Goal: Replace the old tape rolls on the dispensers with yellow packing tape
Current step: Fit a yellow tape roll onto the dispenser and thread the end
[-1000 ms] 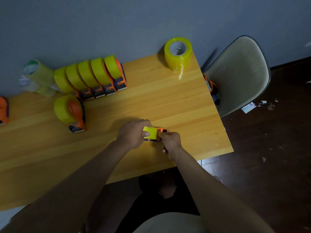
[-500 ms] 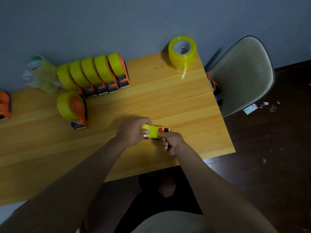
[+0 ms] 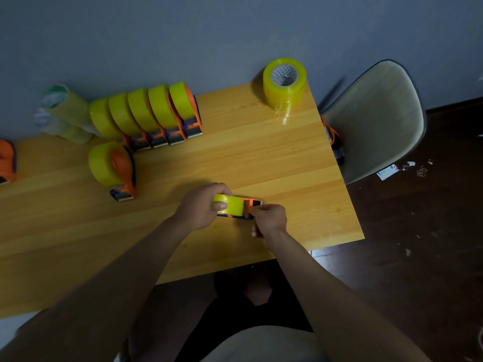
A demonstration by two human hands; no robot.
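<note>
An orange and blue tape dispenser (image 3: pixel 249 206) with a yellow roll (image 3: pixel 232 206) on it lies on the wooden table (image 3: pixel 274 158) near the front right. My left hand (image 3: pixel 201 207) grips the roll end, thumb on the tape. My right hand (image 3: pixel 269 220) pinches at the dispenser's blade end; what its fingertips hold is too small to tell. A row of several loaded dispensers (image 3: pixel 154 116) stands at the back left, and one more loaded dispenser (image 3: pixel 112 168) sits in front of it. A stack of yellow tape rolls (image 3: pixel 284 83) stands at the back right corner.
Pale used rolls (image 3: pixel 65 113) lie against the wall at the far left. An orange dispenser (image 3: pixel 7 163) shows at the left edge. A beige chair (image 3: pixel 376 118) stands right of the table with another dispenser (image 3: pixel 334 142) on it. Scraps (image 3: pixel 402 169) litter the dark floor.
Both hands stay on the dispenser with only small finger shifts. The view has drifted slightly.
</note>
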